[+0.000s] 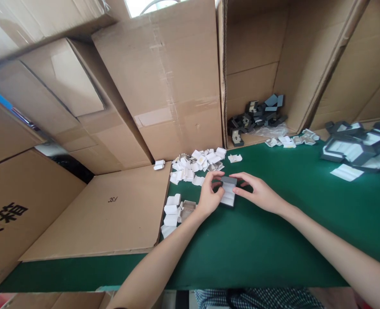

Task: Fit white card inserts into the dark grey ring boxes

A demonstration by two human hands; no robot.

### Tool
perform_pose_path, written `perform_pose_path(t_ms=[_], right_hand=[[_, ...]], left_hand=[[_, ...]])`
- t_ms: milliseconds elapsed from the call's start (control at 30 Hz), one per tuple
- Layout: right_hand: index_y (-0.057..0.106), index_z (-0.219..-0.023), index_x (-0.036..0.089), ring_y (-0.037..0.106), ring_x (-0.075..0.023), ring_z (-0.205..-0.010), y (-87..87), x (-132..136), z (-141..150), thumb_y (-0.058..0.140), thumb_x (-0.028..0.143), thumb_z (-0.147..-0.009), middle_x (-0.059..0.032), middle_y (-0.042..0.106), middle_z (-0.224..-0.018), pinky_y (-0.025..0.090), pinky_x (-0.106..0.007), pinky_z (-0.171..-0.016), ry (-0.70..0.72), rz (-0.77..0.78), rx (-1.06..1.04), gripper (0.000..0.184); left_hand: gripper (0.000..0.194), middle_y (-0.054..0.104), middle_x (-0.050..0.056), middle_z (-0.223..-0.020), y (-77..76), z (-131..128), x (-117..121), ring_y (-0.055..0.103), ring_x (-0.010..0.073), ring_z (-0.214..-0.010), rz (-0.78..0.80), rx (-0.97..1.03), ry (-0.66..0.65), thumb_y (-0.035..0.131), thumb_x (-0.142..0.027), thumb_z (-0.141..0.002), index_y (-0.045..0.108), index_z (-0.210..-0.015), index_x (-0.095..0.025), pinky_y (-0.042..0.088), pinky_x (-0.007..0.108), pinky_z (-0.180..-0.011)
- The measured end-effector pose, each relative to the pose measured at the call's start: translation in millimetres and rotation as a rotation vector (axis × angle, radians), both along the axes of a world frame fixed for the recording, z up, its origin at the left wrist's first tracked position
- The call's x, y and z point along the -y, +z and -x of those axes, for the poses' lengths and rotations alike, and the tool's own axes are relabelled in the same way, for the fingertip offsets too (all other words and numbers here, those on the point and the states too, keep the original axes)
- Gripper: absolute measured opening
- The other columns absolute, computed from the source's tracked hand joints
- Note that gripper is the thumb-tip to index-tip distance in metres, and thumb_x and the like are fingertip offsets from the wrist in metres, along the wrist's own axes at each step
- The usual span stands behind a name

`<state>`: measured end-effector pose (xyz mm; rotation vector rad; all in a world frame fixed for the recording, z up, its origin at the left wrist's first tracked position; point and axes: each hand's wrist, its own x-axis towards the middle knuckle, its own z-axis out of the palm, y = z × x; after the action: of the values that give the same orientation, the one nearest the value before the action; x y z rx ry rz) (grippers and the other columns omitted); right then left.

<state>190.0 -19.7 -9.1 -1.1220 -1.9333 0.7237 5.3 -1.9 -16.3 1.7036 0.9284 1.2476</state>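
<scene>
Just above the green tabletop, a small dark grey box point(227, 198) with a white folded lining stands open between my two hands. My left hand point(210, 194) grips its left side, with the thumb on the front and the fingers round the back edge. From the other side, my right hand point(254, 191) holds the box's right edge between thumb and fingers. Left of my left hand lies a pile of white folded inserts point(199, 161). More white inserts point(171, 210) lie nearer me, close to my left forearm, beside a greyish one point(188, 208).
Several open dark grey boxes with white linings point(351, 151) are stacked at the right. An upright carton point(254, 43) at the back contains a heap of dark pieces point(257, 116). A flat cardboard sheet point(106, 214) covers the table's left. Tall cartons point(177, 77) wall the back.
</scene>
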Motion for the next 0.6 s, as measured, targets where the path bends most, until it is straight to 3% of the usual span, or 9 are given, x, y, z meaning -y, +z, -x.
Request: perform_pose_path(t_ms=[133,233,367,600], right_hand=[[0.061,-0.11,0.024,0.062,-0.0219,-0.09,3.1,1.2,-0.4,0.053,0.036,-0.085,-0.007,0.065,-0.105,0.053,-0.039,-0.078,0.018,-0.05,0.006,0.028],[0.062,-0.109,0.023,0.063,-0.0205,-0.083,5.3,3.6,0.8,0.053,0.034,-0.085,-0.0067,0.065,-0.103,0.053,-0.036,-0.072,-0.022,-0.082,-0.005,0.027],[0.063,-0.108,0.022,0.063,-0.0209,-0.084,1.7,1.7,0.6,0.055,0.034,-0.084,-0.0065,0.065,-0.099,0.054,-0.036,-0.071,-0.113,-0.133,-0.016,0.028],[0.063,-0.106,0.022,0.063,-0.021,-0.086,-5.6,-15.2,-11.8,0.054,0.029,-0.082,-0.0067,0.066,-0.099,0.054,-0.035,-0.068,-0.195,-0.123,-0.037,0.027]], left_hand=[[0.044,0.055,0.005,-0.108,-0.2,0.6,-0.7,0.053,0.0166,-0.104,-0.001,0.005,-0.011,0.043,-0.001,-0.062,0.054,-0.101,-0.019,0.042,0.033,-0.094],[0.035,0.056,0.005,-0.109,2.2,1.4,0.1,0.052,0.017,-0.106,0.016,0.021,-0.032,0.044,-0.005,-0.07,0.053,-0.101,-0.019,0.039,0.034,-0.098],[0.025,0.054,0.006,-0.111,3.9,1.2,1.8,0.051,0.0164,-0.104,0.033,0.024,-0.028,0.046,-0.017,-0.082,0.049,-0.106,-0.02,0.041,0.033,-0.094],[0.03,0.05,0.006,-0.115,-6.5,0.0,-3.2,0.051,0.0154,-0.101,0.074,-0.071,0.03,0.049,-0.015,-0.078,0.046,-0.107,-0.021,0.044,0.03,-0.085]])
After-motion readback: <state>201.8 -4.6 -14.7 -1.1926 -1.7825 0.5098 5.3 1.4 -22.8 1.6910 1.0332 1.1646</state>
